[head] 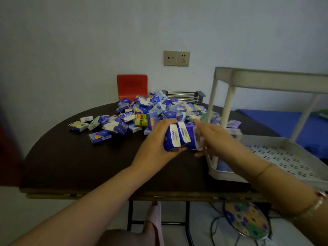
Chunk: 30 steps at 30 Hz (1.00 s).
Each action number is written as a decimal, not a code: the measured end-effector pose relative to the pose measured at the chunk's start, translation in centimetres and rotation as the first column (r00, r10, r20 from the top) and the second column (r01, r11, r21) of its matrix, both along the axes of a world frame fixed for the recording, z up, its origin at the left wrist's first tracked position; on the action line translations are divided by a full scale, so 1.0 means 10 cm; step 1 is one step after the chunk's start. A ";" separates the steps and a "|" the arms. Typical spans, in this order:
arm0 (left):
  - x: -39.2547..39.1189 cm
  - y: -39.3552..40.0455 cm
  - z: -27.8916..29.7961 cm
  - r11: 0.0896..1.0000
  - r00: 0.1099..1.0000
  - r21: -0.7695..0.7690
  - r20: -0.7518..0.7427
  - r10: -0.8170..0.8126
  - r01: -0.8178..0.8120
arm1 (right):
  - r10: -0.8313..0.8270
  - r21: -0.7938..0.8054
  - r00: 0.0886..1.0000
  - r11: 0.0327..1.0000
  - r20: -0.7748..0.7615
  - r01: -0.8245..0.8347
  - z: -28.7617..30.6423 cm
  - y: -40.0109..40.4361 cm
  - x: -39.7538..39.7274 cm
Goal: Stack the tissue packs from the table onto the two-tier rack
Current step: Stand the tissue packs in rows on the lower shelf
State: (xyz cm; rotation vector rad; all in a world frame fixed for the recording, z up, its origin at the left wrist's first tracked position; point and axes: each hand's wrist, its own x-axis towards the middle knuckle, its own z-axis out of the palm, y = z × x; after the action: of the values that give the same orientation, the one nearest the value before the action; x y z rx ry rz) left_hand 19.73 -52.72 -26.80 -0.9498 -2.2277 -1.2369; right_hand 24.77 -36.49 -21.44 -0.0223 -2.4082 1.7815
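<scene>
A small bundle of blue-and-white Vinda tissue packs (179, 137) is being held just above the dark worktop (85, 162), between the loose heap of packs (150, 110) and the white two-tier rack (266, 153). They're sitting side by side on edge, prob. so several go over in one trip instead of one by one.

Left hand (156, 141) is cupping the bundle from its left & underneath, fingers (174, 152) curled round the lower edge, thumb on top. Right hand (211, 137) is pressing in from the other side; it's motion-blurred, but its fingers look wrapped round the rightmost pack, squeezing the row together so nothing slips.

Both forearms are reaching fwd from the bottom of the view, converging at the bundle; right wrist is wearing a thin bracelet (266, 168).

Rack is standing at the worktop's right edge, just beside the hands. Its perforated lower tier (276, 157) is holding a few packs at the near-left corner, and another pack is showing by the far post. Most of the heap isn't moved yet, so the job looks early on.
</scene>
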 end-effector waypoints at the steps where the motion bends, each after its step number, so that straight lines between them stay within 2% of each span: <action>1: 0.05 0.08 0.04 1.000 1.000 -0.003 -0.014 -0.015 0.015 | -0.030 -0.082 0.999 0.996 0.033 0.032 0.05 0.06 0.06; 3: 0.14 0.25 0.10 0.999 0.999 -0.011 -0.025 -0.039 0.039 | -0.079 -0.121 0.995 0.989 0.060 0.086 0.10 0.21 0.19; 7: 0.33 0.62 0.22 0.996 0.995 -0.043 -0.061 -0.079 0.077 | -0.022 0.148 0.999 0.989 -0.024 0.026 0.11 0.53 0.54; 8: 0.37 0.71 0.23 0.995 0.994 -0.058 -0.064 -0.087 0.084 | -0.025 0.172 0.998 0.985 -0.052 0.034 0.10 0.60 0.63; 17: 0.57 1.28 0.29 0.982 0.984 -0.188 -0.168 -0.061 0.029 | -0.163 0.063 0.977 0.983 -0.140 0.173 0.00 0.98 0.85; 20: 0.55 1.40 0.28 0.978 0.985 -0.206 -0.155 -0.077 0.044 | -0.174 0.102 0.978 0.977 -0.115 0.186 -0.03 1.07 0.79; 25: 0.46 1.48 0.20 0.935 0.991 -0.336 -0.031 -0.131 0.113 | -0.272 0.150 0.961 0.949 -0.046 0.276 -0.01 1.44 0.63; 27: 0.45 1.46 0.17 0.897 0.992 -0.436 -0.062 -0.109 0.072 | -0.310 0.163 0.950 0.937 -0.021 0.310 -0.02 1.64 0.55; 30: 0.45 1.43 0.14 0.835 0.983 -0.550 -0.145 -0.115 0.016 | -0.321 0.269 0.947 0.915 0.029 0.301 -0.11 1.83 0.43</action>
State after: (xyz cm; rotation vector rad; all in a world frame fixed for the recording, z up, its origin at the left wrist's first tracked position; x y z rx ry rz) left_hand 24.21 -38.39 -25.41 -1.2930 -2.4648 -0.4967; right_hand 29.08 -18.14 -22.55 -0.4244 -2.4983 1.3383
